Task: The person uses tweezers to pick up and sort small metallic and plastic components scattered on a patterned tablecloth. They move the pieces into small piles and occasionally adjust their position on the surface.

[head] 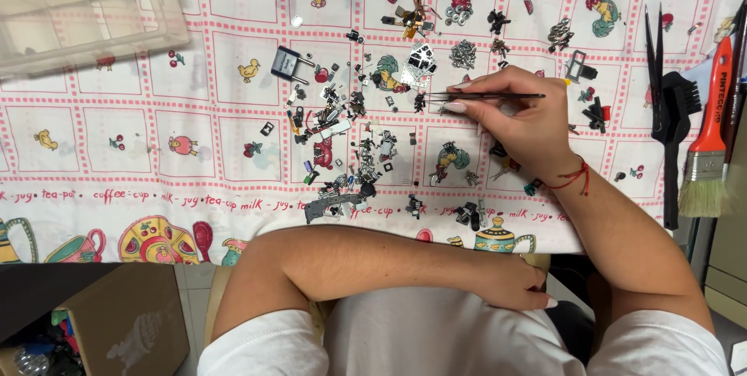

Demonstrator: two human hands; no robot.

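Note:
My right hand [517, 115] rests over the patterned tablecloth [156, 142] and grips thin black tweezers [482, 96] that point left. Their tips sit close to a small dark part [421, 100] in a scatter of several tiny metal and plastic parts [350, 135]. My left forearm lies folded across my body below the table edge. My left hand [513, 282] rests against my white shirt, fingers loosely curled, holding nothing.
A clear plastic compartment box [85, 6] stands at the top left. An orange-handled brush [706, 138], a black brush [675, 119] and spare tweezers [654, 41] lie at the right edge. A cardboard box [117, 321] sits on the floor at lower left.

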